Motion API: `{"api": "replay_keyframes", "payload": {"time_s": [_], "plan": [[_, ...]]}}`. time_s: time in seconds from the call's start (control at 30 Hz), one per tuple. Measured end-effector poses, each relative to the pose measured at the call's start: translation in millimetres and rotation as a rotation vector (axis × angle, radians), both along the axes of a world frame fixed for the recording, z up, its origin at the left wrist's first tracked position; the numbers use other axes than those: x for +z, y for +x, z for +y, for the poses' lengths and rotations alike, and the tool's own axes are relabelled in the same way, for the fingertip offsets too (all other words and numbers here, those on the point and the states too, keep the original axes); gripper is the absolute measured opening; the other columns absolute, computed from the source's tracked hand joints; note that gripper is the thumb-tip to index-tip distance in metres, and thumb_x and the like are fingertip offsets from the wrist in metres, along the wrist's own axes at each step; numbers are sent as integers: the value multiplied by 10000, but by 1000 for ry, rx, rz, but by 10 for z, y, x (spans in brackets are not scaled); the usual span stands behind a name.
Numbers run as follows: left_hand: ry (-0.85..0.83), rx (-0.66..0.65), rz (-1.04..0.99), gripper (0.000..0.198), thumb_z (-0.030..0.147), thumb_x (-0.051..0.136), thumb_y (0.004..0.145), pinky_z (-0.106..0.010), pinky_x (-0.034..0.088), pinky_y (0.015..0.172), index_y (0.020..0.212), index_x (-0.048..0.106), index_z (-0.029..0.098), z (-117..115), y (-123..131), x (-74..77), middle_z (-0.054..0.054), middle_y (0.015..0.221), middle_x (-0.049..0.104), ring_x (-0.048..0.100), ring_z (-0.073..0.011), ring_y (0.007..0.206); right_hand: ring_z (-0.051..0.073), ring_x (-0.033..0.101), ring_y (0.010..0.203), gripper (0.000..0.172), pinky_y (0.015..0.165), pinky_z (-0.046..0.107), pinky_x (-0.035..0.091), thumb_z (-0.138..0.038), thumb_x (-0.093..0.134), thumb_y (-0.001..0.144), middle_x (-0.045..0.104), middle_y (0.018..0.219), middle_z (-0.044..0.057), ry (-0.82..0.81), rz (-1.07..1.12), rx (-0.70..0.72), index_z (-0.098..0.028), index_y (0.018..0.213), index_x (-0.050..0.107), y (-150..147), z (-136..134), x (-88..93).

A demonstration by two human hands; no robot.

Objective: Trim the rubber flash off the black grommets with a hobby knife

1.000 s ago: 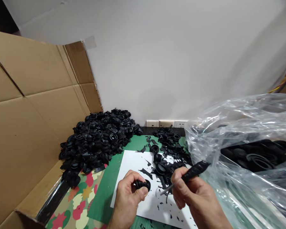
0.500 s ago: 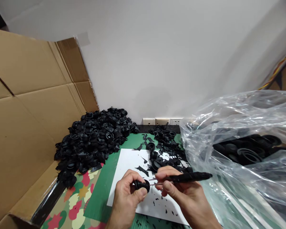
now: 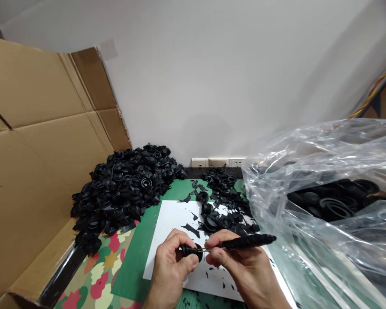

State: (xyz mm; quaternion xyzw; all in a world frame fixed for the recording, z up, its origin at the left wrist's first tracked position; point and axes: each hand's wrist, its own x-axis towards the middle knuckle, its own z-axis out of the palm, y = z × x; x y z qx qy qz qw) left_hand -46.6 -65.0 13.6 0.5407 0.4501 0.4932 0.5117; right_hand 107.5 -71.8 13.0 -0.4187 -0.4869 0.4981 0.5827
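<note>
My left hand (image 3: 173, 264) pinches a small ribbed black rubber bellows (image 3: 197, 253) between thumb and fingers, its round end turned to the right. My right hand (image 3: 241, 257) grips a pair of tweezers (image 3: 249, 241) with a black-wrapped handle. Their thin metal tips point left and reach the round end of the bellows; whether they are inside it or only touching, I cannot tell. Both hands are above a white sheet (image 3: 167, 227) strewn with black rubber scraps (image 3: 191, 229).
A large heap of black rubber parts (image 3: 125, 184) leans by a cardboard box (image 3: 45, 159) on the left. More scraps and parts (image 3: 225, 197) lie behind the sheet on a green mat (image 3: 135, 249). To the right, a clear plastic bag (image 3: 276, 180) holds black rings (image 3: 336, 208).
My right hand has moved slightly left, bringing the tweezers' tips closer together and up to the bellows' round end. My left hand keeps its hold with little movement.
</note>
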Motion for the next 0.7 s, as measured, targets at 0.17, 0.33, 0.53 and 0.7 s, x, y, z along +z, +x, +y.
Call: {"api": "replay_keyframes", "payload": {"time_s": [0.17,0.33,0.53,0.7], "plan": [[24,4,56,62,129,632,665,-229,348,541,690,632,186,-4,-3,29,15,715,481,435,-131,627,168,605,549,192,524,262,485,-380,639,762,623,609,17,49,-43,14,-191,736,655,-21,-1,-34],[-15,-7,32,43,139,646,656,-229,345,544,662,632,178,-27,44,32,14,699,481,437,-128,614,152,593,586,124,505,233,463,-155,522,834,624,696,37,506,-415,-73,-209,805,630,36,-5,-45],[-23,53,-32,126,147,682,617,-217,360,549,735,673,191,-16,24,-57,0,753,512,452,-137,662,132,569,544,77,492,221,459,-172,576,819,608,647,-5,434,-390,-303,-233,814,622,153,33,-44],[-32,57,-49,148,122,679,611,-208,362,537,741,678,192,-14,7,-60,5,759,514,456,-124,641,133,589,501,74,494,216,469,-296,608,796,622,547,-31,182,-245,-201,-236,779,647,143,21,-100]]}}
